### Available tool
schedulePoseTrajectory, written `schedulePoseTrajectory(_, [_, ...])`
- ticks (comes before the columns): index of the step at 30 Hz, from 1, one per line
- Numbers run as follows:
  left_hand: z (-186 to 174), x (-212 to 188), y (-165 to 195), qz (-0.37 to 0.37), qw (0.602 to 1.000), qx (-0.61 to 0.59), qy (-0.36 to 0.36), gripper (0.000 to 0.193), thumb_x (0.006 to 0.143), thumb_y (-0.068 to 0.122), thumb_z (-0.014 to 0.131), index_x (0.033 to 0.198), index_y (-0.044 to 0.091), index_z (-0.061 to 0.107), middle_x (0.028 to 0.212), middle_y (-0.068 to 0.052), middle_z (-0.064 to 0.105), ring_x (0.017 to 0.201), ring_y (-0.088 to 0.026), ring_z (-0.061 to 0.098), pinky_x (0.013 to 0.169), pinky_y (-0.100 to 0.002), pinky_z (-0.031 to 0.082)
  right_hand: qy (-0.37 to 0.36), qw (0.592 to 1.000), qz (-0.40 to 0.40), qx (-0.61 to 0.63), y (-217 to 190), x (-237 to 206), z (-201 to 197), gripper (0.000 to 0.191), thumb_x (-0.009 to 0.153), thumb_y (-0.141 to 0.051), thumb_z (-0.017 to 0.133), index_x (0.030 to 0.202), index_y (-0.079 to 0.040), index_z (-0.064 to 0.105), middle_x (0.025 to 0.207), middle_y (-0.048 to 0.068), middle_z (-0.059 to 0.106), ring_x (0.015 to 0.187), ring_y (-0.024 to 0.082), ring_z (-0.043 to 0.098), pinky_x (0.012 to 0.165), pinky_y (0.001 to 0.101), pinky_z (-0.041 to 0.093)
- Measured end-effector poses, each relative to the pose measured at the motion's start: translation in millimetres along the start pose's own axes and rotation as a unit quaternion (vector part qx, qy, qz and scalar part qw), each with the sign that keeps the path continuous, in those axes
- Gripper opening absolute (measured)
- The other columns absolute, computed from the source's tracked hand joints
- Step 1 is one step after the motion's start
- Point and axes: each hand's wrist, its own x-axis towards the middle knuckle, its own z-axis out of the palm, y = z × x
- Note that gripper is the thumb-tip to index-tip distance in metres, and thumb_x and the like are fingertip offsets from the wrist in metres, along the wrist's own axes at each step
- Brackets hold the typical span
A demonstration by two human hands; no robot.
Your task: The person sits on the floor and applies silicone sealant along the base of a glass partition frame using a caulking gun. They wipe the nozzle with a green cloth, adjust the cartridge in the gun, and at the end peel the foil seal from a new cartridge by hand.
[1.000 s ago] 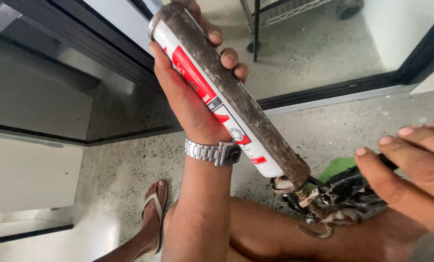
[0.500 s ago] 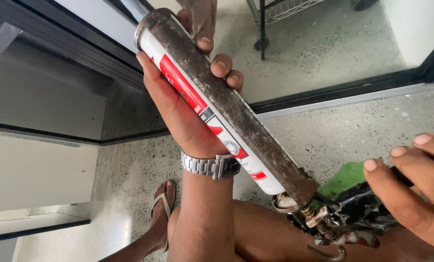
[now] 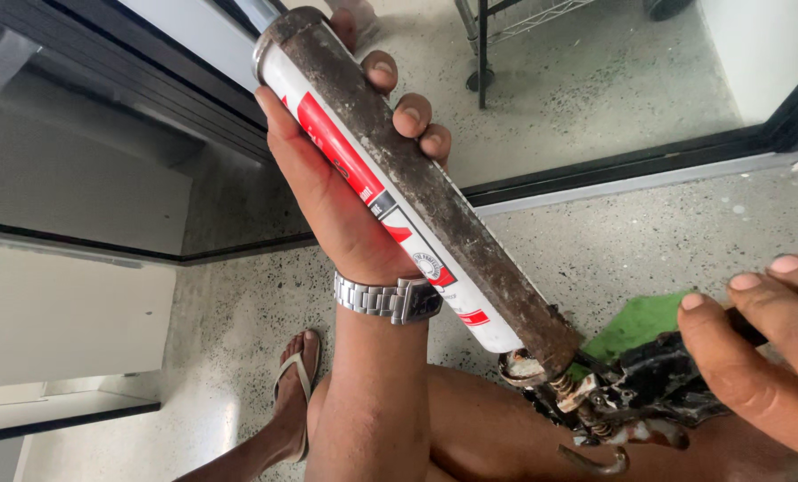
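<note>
**Caulk gun held over knee**

Bare speckled floor (image 3: 684, 232) lies right of the door track (image 3: 595, 178). Left hand (image 3: 345, 187) wraps the tube (image 3: 399, 187), tilted, wrist up. Right hand (image 3: 764, 348) grips the gun's handle (image 3: 657, 384), fingers curled.

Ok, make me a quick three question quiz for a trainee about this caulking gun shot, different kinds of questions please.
1. True or false: the left hand is wrapped around the barrel of the rusty caulking gun, over the white and red cartridge.
2. Multiple choice: what sits on the left wrist? A) a cloth band B) a metal watch C) a rubber glove cuff
3. Fill in: the right hand holds the gun at its dark ____ end, near the green patch on the speckled floor.

Key: 1 true; 2 B; 3 handle
</note>
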Motion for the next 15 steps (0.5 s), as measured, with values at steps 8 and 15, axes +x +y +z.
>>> schedulePoseTrajectory(8, [1.0, 0.7, -1.0, 0.001, 1.0, 0.002, 0.002, 0.062, 0.115, 0.065, 0.039, 0.146, 0.01, 0.041, 0.103, -0.005, 0.054, 0.082, -0.015, 0.059, 0.071, -0.03, 0.051, -0.039, 0.996, 0.077, -0.006, -14.9, 2.9, -8.2, 0.036, 0.081, -0.011, 0.068, 0.117, -0.015, 0.072, 0.105, 0.021, 0.068, 0.096, 0.042, 0.068, 0.096, 0.0582, 0.058])
schedulePoseTrajectory(15, [0.1, -4.2, 1.3, -0.002, 1.0, -0.009, 0.009, 0.059, 0.117, 0.059, 0.039, 0.145, 0.007, 0.041, 0.102, -0.007, 0.053, 0.083, -0.016, 0.057, 0.072, -0.03, 0.049, -0.008, 0.997, 0.072, 0.023, -23.0, -7.8, 13.3, 0.031, 0.086, -0.008, 0.071, 0.116, -0.013, 0.07, 0.103, 0.017, 0.066, 0.09, 0.034, 0.069, 0.092, 0.0566, 0.057])
